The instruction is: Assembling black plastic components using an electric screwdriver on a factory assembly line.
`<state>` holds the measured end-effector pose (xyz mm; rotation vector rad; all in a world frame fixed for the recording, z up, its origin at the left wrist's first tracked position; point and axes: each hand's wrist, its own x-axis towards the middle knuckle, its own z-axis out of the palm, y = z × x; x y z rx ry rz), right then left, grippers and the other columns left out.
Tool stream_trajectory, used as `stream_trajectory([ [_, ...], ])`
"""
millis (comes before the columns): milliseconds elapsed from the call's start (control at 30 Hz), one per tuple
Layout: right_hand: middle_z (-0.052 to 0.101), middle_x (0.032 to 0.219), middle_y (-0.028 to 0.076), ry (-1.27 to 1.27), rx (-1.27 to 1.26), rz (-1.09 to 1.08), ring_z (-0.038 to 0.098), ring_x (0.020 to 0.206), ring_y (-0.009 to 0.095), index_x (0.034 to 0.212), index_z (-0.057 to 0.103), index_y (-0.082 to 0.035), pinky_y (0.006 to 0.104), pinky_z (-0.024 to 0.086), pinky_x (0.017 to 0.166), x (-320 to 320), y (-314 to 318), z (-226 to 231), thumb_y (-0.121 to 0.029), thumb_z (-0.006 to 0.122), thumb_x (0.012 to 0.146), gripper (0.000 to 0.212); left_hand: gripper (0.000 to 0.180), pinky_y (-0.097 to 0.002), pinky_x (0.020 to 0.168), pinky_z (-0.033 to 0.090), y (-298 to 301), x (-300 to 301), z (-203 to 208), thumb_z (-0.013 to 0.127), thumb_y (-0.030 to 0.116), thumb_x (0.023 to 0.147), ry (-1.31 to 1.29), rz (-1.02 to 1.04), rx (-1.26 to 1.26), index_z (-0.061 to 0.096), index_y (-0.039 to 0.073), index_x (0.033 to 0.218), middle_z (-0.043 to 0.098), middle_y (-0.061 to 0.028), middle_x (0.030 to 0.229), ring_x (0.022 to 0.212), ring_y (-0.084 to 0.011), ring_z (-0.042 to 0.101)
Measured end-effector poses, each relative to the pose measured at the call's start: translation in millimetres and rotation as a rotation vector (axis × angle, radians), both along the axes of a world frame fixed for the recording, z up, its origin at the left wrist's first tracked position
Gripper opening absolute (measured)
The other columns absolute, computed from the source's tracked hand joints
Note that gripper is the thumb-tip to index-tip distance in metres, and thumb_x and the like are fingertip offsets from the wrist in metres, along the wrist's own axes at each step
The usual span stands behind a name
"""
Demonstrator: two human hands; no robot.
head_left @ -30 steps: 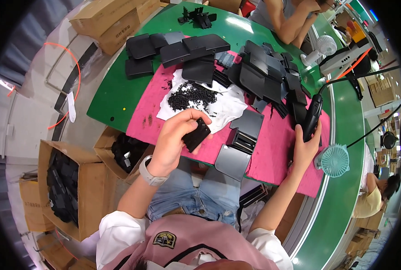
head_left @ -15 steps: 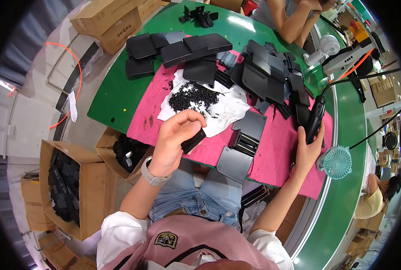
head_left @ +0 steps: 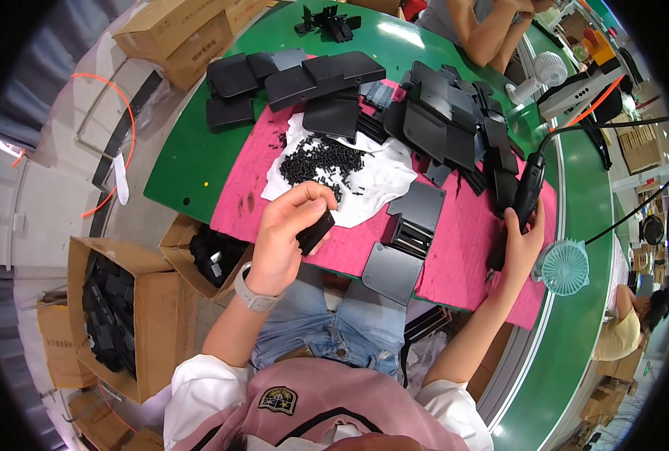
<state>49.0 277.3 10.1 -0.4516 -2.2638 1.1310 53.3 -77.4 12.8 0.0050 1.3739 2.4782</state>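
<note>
- Bare pink mat [head_left: 455,263] leaves room between the middle black part [head_left: 407,236] and the right hand [head_left: 526,237].
- Stacked black panels [head_left: 441,114] block the far side.
- A teal fan [head_left: 565,267] crowds the right edge.

In front of me spreads a green tabletop [head_left: 177,165], a white glare [head_left: 401,31] shining near its far edge. On my left, a grey curtain [head_left: 34,98] hangs by a pale wall [head_left: 49,195], with grey floor [head_left: 140,214] alongside; a second green tabletop [head_left: 584,218] curves along my right.
</note>
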Motion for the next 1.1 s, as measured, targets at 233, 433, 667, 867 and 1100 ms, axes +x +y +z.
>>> stream_trajectory([
  [233,0.059,0.092,0.009,-0.088,-0.206,0.253,0.055,0.069,0.014,0.128,0.047,0.003,0.0246,0.045,0.065,-1,-21,36,-0.012,0.063,0.071,0.062,0.022,-0.0222,0.048,0.03,0,-2,2,0.044,0.019,0.093,0.022,-0.021,0.097,0.056,0.0,0.094,0.047,0.0003,0.062,0.052,-0.0067,0.04],
  [433,0.051,0.085,0.014,0.128,-0.894,0.898,0.052,0.058,0.022,0.134,0.031,0.008,0.0291,0.044,0.051,11,-68,79,-0.044,0.053,0.086,0.074,0.019,-0.0225,0.048,0.03,7,2,4,0.045,0.017,0.093,-0.01,-0.051,0.215,0.053,0.0,0.095,0.045,-0.0002,0.061,0.053,-0.0077,0.039],
  [667,0.05,0.052,0.006,0.194,-1.013,1.264,0.046,0.038,0.016,0.116,0.047,-0.004,0.0277,0.036,0.037,16,-85,100,-0.061,0.05,0.085,0.064,0.019,-0.0234,0.046,0.028,15,11,3,0.046,0.016,0.093,-0.035,-0.16,0.373,0.05,-0.002,0.096,0.042,-0.0014,0.059,0.05,-0.0091,0.036],
  [867,0.057,0.055,0.003,0.29,-0.834,1.551,0.053,0.038,0.014,0.113,0.051,-0.012,0.0238,0.04,0.033,14,-97,111,-0.039,0.055,0.092,0.035,0.02,-0.0243,0.046,0.025,30,19,-3,0.045,0.018,0.093,-0.099,-0.293,0.606,0.048,-0.001,0.097,0.041,-0.0024,0.057,0.049,-0.0097,0.035],
  [1100,0.062,0.066,0.013,0.834,-0.937,1.601,0.058,0.045,0.025,0.124,0.04,-0.013,0.0359,0.047,0.043,22,-129,112,-0.029,0.048,0.097,0.033,0.02,-0.0235,0.047,0.025,43,33,1,0.044,0.019,0.093,-0.205,-0.373,0.813,0.046,0.001,0.101,0.042,-0.0023,0.06,0.047,-0.009,0.034],
])
